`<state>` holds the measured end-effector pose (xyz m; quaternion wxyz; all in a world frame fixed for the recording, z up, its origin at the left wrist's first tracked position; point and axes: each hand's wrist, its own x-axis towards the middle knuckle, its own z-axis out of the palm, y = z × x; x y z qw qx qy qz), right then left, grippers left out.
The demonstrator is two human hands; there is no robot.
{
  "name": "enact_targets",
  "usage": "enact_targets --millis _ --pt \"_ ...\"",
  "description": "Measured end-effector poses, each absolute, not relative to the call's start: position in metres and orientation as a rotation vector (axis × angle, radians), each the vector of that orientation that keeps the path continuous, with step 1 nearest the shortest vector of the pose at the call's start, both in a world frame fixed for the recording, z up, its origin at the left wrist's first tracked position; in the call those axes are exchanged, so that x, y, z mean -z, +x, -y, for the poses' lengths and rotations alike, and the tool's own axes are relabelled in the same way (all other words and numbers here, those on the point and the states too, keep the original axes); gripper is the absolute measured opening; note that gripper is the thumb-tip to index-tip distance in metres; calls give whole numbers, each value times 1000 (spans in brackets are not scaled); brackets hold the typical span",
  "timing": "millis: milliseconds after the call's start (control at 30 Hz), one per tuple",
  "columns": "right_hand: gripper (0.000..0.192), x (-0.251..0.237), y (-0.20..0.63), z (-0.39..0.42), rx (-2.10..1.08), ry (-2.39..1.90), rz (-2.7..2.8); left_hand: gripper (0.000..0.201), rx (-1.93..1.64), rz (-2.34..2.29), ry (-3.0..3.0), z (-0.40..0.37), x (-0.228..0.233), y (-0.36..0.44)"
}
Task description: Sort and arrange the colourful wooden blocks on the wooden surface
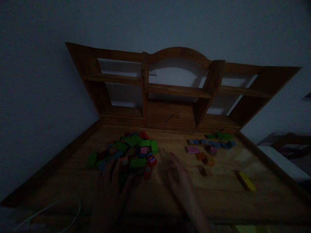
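Observation:
The scene is very dark. A heap of painted toy blocks (132, 140), mostly green with some red, orange, blue and pink, covers the left-centre of the wooden desk. At its near edge lies my left hand (109, 184), thumb and fingers spread, beside an orange block (124, 161); I cannot tell whether it touches the block. My right hand (178, 178) is over the desktop between the heap and the sorted blocks, its fingers loosely bent and apart, with no block visible in it. Just beyond it to the right are a brown block (206, 171) and an orange block (209, 160).
Right of my hands, blocks lie grouped by colour: green (224, 136), blue (206, 142), pink (192, 150). A yellow block (247, 182) lies further right. A wooden shelf unit (171, 90) stands along the desk's back. A white cable (79, 207) loops at the lower left.

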<state>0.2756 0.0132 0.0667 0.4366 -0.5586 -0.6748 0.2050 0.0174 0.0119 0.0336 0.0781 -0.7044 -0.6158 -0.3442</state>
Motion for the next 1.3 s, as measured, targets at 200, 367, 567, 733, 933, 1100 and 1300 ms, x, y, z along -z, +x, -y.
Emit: enact_targets --millis 200,367,567,733,933,1100,1300 --pt "65 -99 392 -13 -3 -1667 1751 73 1047 1827 -2112 -13 -34 18" --pt "51 -111 414 -18 -99 -1766 1982 69 1046 1815 -2067 -15 -29 19" --pt "37 -98 413 -24 -91 -1907 1938 73 1014 1848 -2072 -14 -33 18" --pt "31 -87 418 -28 -72 -1953 1869 70 1010 1835 -2099 -14 -32 18" --pt "27 -77 415 -26 -110 -2021 1828 68 1025 1799 -2076 -15 -29 18" --pt "24 -61 416 -26 41 -1967 1866 67 1014 1803 -2072 -16 -32 18" --pt "20 -50 420 -28 152 -2044 1892 66 999 1751 -2065 -20 -25 15"
